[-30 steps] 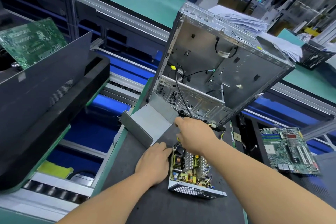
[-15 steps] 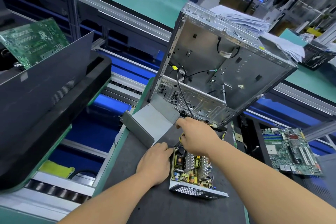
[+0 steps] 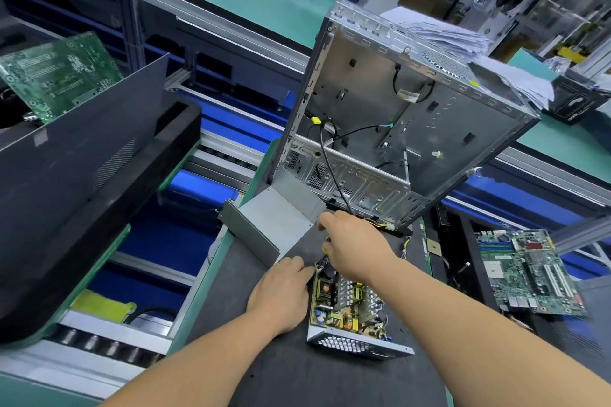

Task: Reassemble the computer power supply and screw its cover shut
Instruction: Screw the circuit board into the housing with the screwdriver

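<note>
The open power supply (image 3: 344, 311) lies on the dark desk (image 3: 264, 373), circuit board exposed. The left hand (image 3: 281, 294) rests beside it, fingers curled against its left edge. The right hand (image 3: 353, 248) reaches over its far end, curled; what it holds cannot be told. Beyond lies the grey cover (image 3: 277, 225), then the upright empty computer case (image 3: 396, 116).

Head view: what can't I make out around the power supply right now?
- Right hand: its own back hides the fingertips and anything they pinch.
- Power supply: far end covered by both hands.
- Left hand: fingertips at the supply's edge, grip unclear.
- Screws: too small to see.
</note>
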